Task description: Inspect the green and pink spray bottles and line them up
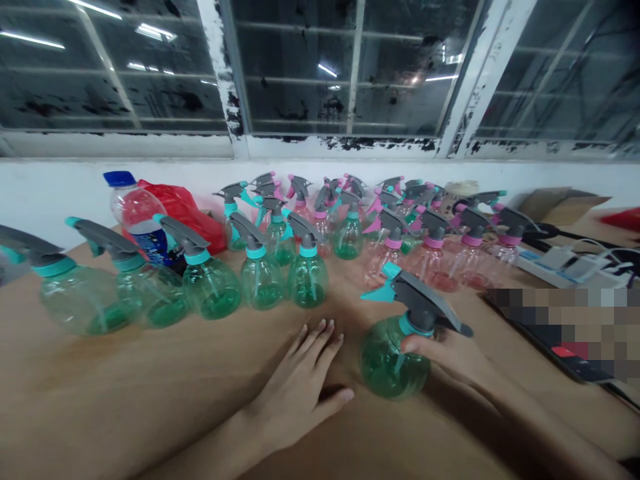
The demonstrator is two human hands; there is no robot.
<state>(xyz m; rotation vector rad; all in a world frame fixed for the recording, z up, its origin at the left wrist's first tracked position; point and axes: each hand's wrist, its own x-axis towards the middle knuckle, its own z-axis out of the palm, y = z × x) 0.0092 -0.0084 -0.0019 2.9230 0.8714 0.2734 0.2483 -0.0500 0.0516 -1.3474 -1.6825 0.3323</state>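
Note:
My right hand (450, 353) is closed around the neck and side of a green spray bottle (387, 360), which has a turquoise collar and nozzle and a grey trigger head. The bottle is slightly tilted, and its far side and my fingers behind it are partly hidden. My left hand (305, 380) lies flat on the wooden table, fingers stretched out, holding nothing. Just beyond its fingertips stands another green spray bottle (307, 277), at the end of a row of several green ones reaching to the left. Pink spray bottles (435, 257) stand behind the held bottle.
More green and pink spray bottles crowd the table's back by the wall. A blue-capped drink bottle (145, 220) and a red plastic bag (185, 210) are at left. At right are a power strip (560, 267) with cables, a cardboard box (560, 200) and a partly blurred dark device (545, 340).

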